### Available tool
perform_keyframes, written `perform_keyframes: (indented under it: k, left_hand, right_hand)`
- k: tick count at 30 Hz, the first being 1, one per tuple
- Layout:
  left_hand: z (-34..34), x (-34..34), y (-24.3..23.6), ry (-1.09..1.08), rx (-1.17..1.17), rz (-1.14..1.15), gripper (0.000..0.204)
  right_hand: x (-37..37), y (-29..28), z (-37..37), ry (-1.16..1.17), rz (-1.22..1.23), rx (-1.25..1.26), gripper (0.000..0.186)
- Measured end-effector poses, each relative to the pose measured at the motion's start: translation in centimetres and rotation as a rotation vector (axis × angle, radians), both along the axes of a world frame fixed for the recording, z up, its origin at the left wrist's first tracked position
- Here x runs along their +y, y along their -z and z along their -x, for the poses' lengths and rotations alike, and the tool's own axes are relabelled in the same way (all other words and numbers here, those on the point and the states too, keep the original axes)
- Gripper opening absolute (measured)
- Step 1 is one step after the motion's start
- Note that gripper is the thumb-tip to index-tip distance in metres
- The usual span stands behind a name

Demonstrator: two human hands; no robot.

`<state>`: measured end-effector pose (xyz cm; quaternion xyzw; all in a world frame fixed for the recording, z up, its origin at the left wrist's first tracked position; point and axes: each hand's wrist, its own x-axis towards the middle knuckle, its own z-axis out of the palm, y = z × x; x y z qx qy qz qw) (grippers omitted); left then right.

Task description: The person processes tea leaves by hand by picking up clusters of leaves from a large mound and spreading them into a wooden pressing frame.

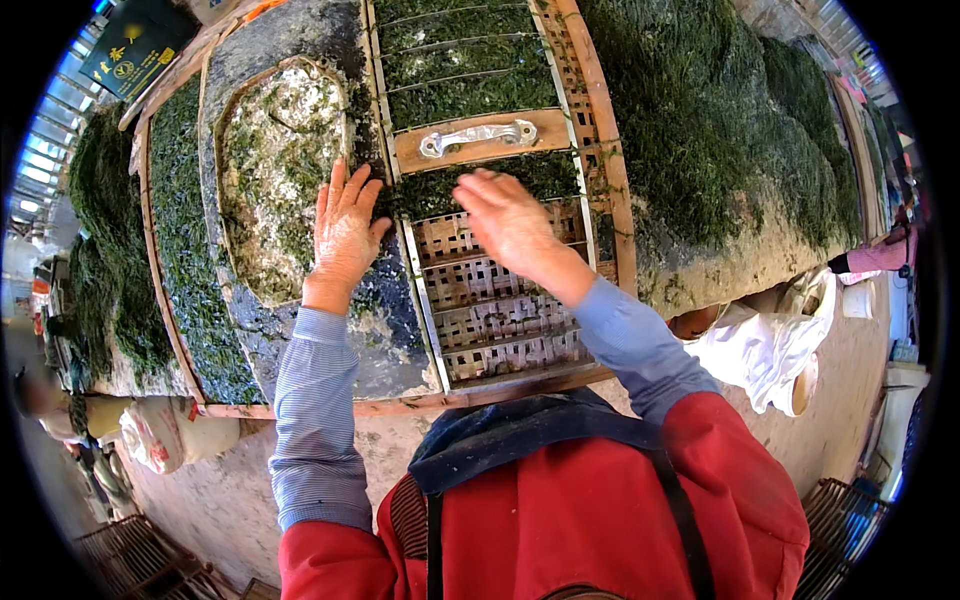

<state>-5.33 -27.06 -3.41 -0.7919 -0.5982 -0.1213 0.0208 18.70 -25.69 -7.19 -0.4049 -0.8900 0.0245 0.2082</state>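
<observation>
My left hand (346, 232) lies flat, fingers spread, on the wet stone slab (385, 335) beside a shallow basin of pale green seaweed (280, 170). My right hand (510, 225) hovers palm down over a bamboo lattice frame (500, 320), its fingers at the edge of a dark green seaweed layer (470, 80) spread across the frame's upper part. A wooden bar with a metal handle (480, 137) crosses the frame just beyond my right fingers. Neither hand holds anything.
Big heaps of dark seaweed (720, 130) lie to the right and more seaweed (110, 250) to the left. White sacks (765, 350) sit on the ground at right, a filled bag (160, 435) at lower left. Another person's pink sleeve (880, 258) reaches in at far right.
</observation>
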Motion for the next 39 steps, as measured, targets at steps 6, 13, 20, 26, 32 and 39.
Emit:
perform_keyframes:
  k: [6,13,20,26,32,39]
  left_hand:
    - [-0.3,1.4,1.7,-0.056,-0.006,-0.143,0.023]
    - [-8.2,3.5,-2.1,-0.123,-0.126,0.205,0.023]
    - [-3.1,1.1,-3.1,-0.057,-0.517,-0.084,0.025]
    - [8.5,-5.8,5.3,-0.383,0.038,-0.269,0.037]
    - [7.7,-7.0,5.1,-0.431,-0.417,-0.227,0.022]
    - [2.6,-3.1,-1.5,-0.523,-1.041,-0.008,0.022]
  right_hand:
    - [0.3,1.4,4.0,-0.093,0.072,-0.059,0.039]
    - [0.9,3.6,4.6,-0.078,0.061,-0.031,0.034]
    - [0.3,0.1,4.2,-0.005,0.245,-0.172,0.039]
    - [-0.1,0.1,4.0,-0.116,0.135,-0.153,0.039]
    - [-0.7,-3.9,-2.6,0.08,0.206,-0.041,0.016]
    - [-0.9,1.2,-6.3,0.313,-0.001,-0.088,0.042]
